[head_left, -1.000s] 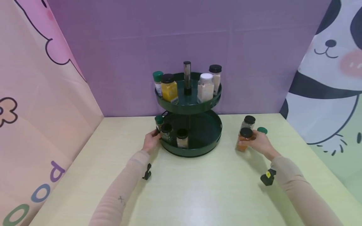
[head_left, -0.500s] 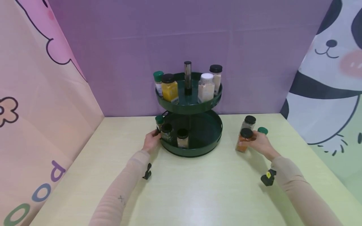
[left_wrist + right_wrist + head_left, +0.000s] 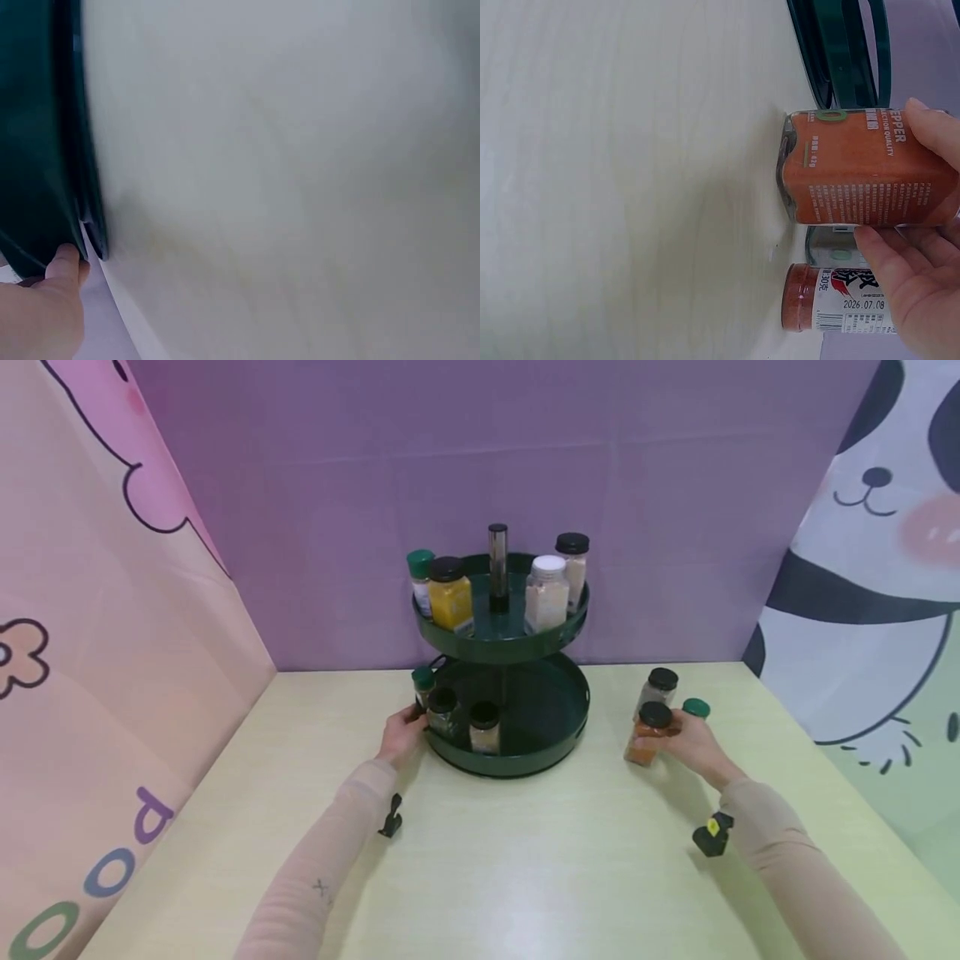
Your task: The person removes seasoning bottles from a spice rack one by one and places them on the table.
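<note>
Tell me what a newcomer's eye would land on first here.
Probably the dark green two-tier rack in the middle of the head view, with jars on both tiers. Next might come the black-capped orange jar to its right, gripped by the right hand. The big cartoon panda along the head view's right edge also stands out.

L arm (image 3: 322, 864) & R arm (image 3: 806, 868) fwd, apart; L hand (image 3: 401, 737) pinching, R hand (image 3: 695, 746) gripping.

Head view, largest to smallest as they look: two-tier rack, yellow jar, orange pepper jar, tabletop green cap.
1. Two-tier rack
2. Yellow jar, orange pepper jar: unranked, too close; right hand partly hides the latter
3. Tabletop green cap
</note>
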Action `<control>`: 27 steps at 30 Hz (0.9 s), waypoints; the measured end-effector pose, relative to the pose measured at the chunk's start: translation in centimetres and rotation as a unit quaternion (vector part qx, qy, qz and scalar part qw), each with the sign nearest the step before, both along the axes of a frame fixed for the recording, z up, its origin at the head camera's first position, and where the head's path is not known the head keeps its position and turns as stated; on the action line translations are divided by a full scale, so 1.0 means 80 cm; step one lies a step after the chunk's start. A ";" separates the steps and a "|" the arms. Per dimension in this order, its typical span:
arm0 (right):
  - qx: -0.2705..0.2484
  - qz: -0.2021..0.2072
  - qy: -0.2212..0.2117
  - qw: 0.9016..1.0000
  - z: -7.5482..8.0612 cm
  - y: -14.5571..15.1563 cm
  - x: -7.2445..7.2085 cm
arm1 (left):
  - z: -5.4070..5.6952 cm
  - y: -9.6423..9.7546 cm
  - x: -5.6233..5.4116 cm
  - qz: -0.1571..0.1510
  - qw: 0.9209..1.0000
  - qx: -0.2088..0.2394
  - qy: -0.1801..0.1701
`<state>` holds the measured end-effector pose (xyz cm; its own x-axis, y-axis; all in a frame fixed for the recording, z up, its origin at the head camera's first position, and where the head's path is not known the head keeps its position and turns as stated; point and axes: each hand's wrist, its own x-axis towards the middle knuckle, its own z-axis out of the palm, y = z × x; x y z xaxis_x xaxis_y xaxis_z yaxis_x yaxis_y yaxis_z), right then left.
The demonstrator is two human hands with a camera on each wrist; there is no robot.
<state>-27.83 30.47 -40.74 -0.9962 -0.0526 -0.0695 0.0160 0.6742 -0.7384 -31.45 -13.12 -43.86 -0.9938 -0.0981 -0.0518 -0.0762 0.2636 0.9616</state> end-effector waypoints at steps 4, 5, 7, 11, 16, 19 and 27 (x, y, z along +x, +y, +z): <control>-0.007 0.008 -0.001 1.000 0.002 -0.002 0.002 | -0.001 0.000 0.001 0.004 1.000 0.027 -0.001; -0.006 0.010 -0.002 1.000 0.002 -0.003 0.003 | -0.001 0.000 0.001 0.005 0.999 0.032 -0.001; -0.006 0.013 -0.005 1.000 0.003 -0.004 0.003 | -0.001 -0.001 0.000 0.008 0.999 0.040 -0.001; 0.001 0.017 -0.002 1.000 0.004 -0.002 0.005 | 0.001 -0.001 0.000 0.010 0.998 0.059 -0.003; 0.001 0.034 0.019 0.999 0.011 0.002 0.009 | 0.001 0.001 -0.002 0.014 0.997 0.071 -0.005; -0.011 0.047 0.029 0.998 0.017 0.004 0.010 | 0.001 0.000 -0.002 0.014 0.997 0.072 -0.002; -0.019 0.043 0.032 0.998 0.053 0.000 0.016 | 0.009 -0.007 0.006 -0.011 1.000 0.013 -0.003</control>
<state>-26.56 30.48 -36.49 -0.9902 -0.1399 -0.0025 -0.0889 0.6430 -0.7607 -31.01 -13.71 -43.12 -0.9954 -0.0749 -0.0601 -0.0765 0.2403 0.9677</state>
